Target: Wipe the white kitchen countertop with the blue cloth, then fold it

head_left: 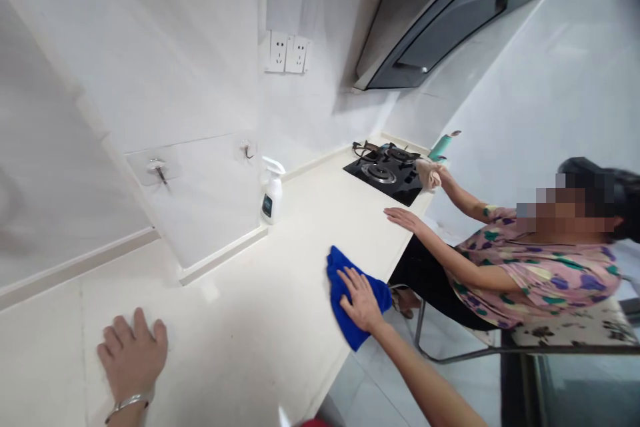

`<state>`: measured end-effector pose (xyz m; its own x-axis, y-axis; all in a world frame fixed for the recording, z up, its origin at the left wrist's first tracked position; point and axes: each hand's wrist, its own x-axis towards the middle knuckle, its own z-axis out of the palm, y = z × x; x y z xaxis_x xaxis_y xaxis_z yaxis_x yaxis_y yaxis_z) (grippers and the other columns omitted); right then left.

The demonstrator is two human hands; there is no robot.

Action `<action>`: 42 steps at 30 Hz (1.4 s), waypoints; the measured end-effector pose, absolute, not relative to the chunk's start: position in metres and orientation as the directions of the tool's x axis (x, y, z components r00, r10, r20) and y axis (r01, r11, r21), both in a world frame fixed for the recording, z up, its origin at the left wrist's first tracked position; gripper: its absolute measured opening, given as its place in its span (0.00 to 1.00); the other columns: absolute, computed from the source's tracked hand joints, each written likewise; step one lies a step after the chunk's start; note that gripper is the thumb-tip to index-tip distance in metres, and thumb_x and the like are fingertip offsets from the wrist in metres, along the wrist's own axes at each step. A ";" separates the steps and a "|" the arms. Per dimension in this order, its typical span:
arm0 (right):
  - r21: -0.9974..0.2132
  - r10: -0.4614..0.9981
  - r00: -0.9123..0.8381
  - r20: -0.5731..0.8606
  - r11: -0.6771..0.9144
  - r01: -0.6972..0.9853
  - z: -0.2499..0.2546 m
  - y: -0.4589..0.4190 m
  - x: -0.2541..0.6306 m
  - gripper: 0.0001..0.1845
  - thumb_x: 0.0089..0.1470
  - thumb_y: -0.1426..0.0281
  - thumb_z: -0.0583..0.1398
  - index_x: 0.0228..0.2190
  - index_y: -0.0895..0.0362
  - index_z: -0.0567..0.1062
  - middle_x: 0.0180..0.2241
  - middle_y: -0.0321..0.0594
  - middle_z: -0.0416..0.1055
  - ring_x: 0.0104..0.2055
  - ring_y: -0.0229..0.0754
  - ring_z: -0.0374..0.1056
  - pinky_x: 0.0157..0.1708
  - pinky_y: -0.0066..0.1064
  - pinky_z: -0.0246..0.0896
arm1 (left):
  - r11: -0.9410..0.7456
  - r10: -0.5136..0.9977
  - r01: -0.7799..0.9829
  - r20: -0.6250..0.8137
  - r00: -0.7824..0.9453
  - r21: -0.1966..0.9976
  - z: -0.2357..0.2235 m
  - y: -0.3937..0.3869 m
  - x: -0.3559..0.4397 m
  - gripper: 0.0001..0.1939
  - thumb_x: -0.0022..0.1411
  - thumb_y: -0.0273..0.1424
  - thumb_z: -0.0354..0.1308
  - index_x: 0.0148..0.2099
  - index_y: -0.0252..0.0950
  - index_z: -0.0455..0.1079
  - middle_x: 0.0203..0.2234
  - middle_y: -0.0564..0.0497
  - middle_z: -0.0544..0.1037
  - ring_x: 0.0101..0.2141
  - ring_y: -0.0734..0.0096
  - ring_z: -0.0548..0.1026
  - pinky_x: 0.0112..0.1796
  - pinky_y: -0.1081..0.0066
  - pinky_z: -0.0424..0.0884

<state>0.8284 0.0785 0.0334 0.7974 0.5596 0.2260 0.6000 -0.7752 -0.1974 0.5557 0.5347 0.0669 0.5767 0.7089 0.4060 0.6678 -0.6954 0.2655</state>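
Note:
My left hand (133, 355) rests palm down on the pale countertop (215, 347), fingers apart, with nothing under it that I can see. A bracelet circles that wrist. Toward the counter's front edge, my right hand (361, 300) lies flat on a blue cloth (345, 330), its fingers stretched out over the fabric. Part of the cloth hangs past the edge. Beyond it, a white spray bottle (273, 197) stands upright by the wall corner.
Another person sits at the right, one hand (403, 218) on the counter edge, the other holding a light cloth (429, 173) beside a black gas hob (385, 173). A green bottle-like object (441, 145) is behind. A range hood (435, 20) hangs above; wall hooks (159, 168) are left.

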 end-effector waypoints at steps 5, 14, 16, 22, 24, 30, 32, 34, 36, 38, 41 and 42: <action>-0.140 0.244 0.939 0.241 -0.949 0.282 0.014 0.039 0.896 0.35 0.60 0.62 0.47 0.66 0.59 0.61 0.68 0.51 0.56 0.71 0.53 0.47 0.68 0.54 0.42 | -0.695 0.685 0.698 0.453 0.570 0.173 0.061 0.538 0.555 0.36 0.71 0.43 0.34 0.68 0.20 0.57 0.66 0.22 0.52 0.67 0.27 0.49 0.61 0.34 0.54; -0.191 -0.054 0.971 0.231 -0.981 -0.009 0.029 0.088 0.914 0.37 0.62 0.62 0.46 0.65 0.74 0.58 0.65 0.74 0.52 0.69 0.71 0.45 0.62 0.70 0.38 | -0.684 0.695 0.711 0.443 0.567 0.163 0.058 0.538 0.556 0.34 0.71 0.41 0.38 0.68 0.20 0.57 0.66 0.22 0.52 0.68 0.28 0.47 0.62 0.34 0.53; -0.193 0.007 0.978 0.211 -0.980 0.048 0.032 0.122 0.909 0.38 0.63 0.62 0.47 0.65 0.77 0.56 0.65 0.77 0.50 0.70 0.72 0.43 0.62 0.70 0.37 | -0.679 0.700 0.712 0.448 0.556 0.177 0.059 0.538 0.557 0.34 0.71 0.40 0.37 0.68 0.20 0.57 0.66 0.22 0.53 0.68 0.28 0.47 0.61 0.33 0.53; -0.214 0.506 0.854 0.122 -0.826 0.521 0.047 0.266 0.826 0.41 0.58 0.64 0.57 0.69 0.62 0.55 0.71 0.57 0.45 0.73 0.62 0.36 0.70 0.58 0.29 | -0.676 0.699 0.715 0.461 0.547 0.176 0.056 0.540 0.557 0.34 0.71 0.40 0.35 0.66 0.19 0.60 0.64 0.19 0.54 0.67 0.28 0.48 0.61 0.33 0.53; -0.271 0.706 0.705 0.072 -0.666 0.695 0.060 0.302 0.778 0.43 0.58 0.61 0.57 0.70 0.62 0.52 0.72 0.58 0.39 0.74 0.63 0.30 0.70 0.59 0.25 | -0.663 0.715 0.724 0.447 0.537 0.190 0.052 0.542 0.556 0.34 0.71 0.39 0.34 0.66 0.19 0.60 0.65 0.20 0.54 0.67 0.29 0.48 0.62 0.34 0.51; -0.404 0.967 0.253 0.041 -0.215 0.889 0.091 0.302 0.675 0.43 0.62 0.54 0.55 0.71 0.54 0.46 0.74 0.48 0.33 0.75 0.57 0.27 0.71 0.57 0.25 | -0.644 0.737 0.748 0.391 0.551 0.160 0.035 0.554 0.551 0.33 0.71 0.39 0.38 0.67 0.21 0.60 0.64 0.20 0.56 0.67 0.29 0.50 0.63 0.37 0.51; -0.434 0.980 0.190 0.058 -0.147 0.889 0.089 0.278 0.666 0.42 0.61 0.55 0.56 0.71 0.51 0.49 0.74 0.44 0.38 0.75 0.54 0.30 0.72 0.54 0.27 | -0.656 0.737 0.741 0.336 0.587 0.145 0.034 0.557 0.544 0.32 0.70 0.39 0.40 0.68 0.22 0.59 0.66 0.21 0.55 0.67 0.31 0.51 0.64 0.39 0.51; -0.439 0.974 0.217 0.069 -0.165 0.883 0.080 0.249 0.666 0.41 0.58 0.61 0.57 0.70 0.49 0.53 0.73 0.41 0.44 0.75 0.52 0.35 0.72 0.54 0.31 | -0.688 0.721 0.712 0.239 0.651 0.138 0.036 0.558 0.531 0.32 0.70 0.39 0.42 0.69 0.25 0.58 0.68 0.25 0.54 0.68 0.36 0.51 0.65 0.43 0.52; -0.402 0.948 0.304 0.088 -0.245 0.882 0.067 0.217 0.673 0.42 0.54 0.68 0.56 0.69 0.49 0.55 0.72 0.40 0.46 0.74 0.52 0.38 0.72 0.55 0.35 | -0.728 0.686 0.671 0.146 0.713 0.140 0.039 0.558 0.512 0.32 0.70 0.40 0.41 0.70 0.30 0.57 0.70 0.32 0.52 0.69 0.42 0.49 0.67 0.46 0.52; -0.340 0.911 0.392 0.128 -0.331 0.880 0.053 0.184 0.686 0.43 0.53 0.70 0.55 0.69 0.49 0.55 0.72 0.40 0.47 0.74 0.51 0.40 0.71 0.55 0.39 | -0.754 0.657 0.644 0.109 0.746 0.132 0.043 0.558 0.486 0.31 0.71 0.42 0.40 0.71 0.37 0.57 0.70 0.40 0.52 0.70 0.45 0.46 0.67 0.47 0.50; -0.240 0.858 0.471 0.206 -0.422 0.874 0.035 0.137 0.717 0.39 0.57 0.69 0.53 0.69 0.50 0.56 0.71 0.41 0.49 0.73 0.52 0.43 0.70 0.54 0.43 | -0.748 0.662 0.658 0.184 0.727 0.091 0.043 0.559 0.441 0.31 0.71 0.44 0.38 0.69 0.40 0.60 0.70 0.41 0.54 0.71 0.45 0.44 0.67 0.43 0.48; -0.210 0.838 0.494 0.232 -0.452 0.867 0.030 0.123 0.731 0.37 0.59 0.67 0.52 0.69 0.50 0.57 0.71 0.42 0.51 0.73 0.52 0.44 0.70 0.54 0.45 | -0.732 0.676 0.676 0.224 0.703 0.085 0.042 0.560 0.426 0.31 0.71 0.44 0.37 0.69 0.38 0.60 0.70 0.39 0.53 0.71 0.44 0.43 0.67 0.42 0.48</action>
<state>0.7307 0.1231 0.0299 0.4937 0.8382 0.2318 0.8667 -0.4523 -0.2104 0.4265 0.5598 0.0416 0.7025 0.6756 0.2239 0.6763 -0.7316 0.0855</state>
